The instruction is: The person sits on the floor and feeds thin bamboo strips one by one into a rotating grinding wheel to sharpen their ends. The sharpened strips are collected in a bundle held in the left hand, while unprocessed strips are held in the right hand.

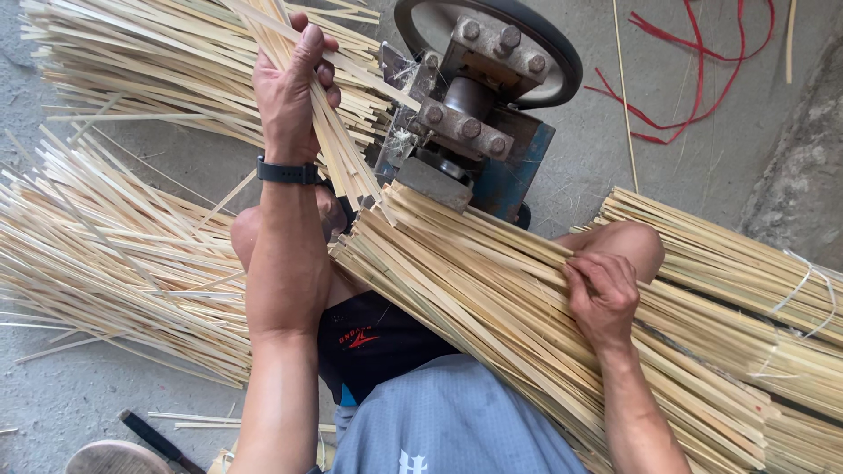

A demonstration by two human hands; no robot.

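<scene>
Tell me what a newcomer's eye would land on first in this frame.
First, the thick bundle of pale split bamboo strips slanting across the person's lap, with the right hand picking at it. Next, the left hand, raised at upper left, grips a sheaf of thin bamboo slivers beside the blue metal machine with a dark wheel.

Soft, even daylight, faint shadows, sharp focus, slight stretching at edges.
</scene>
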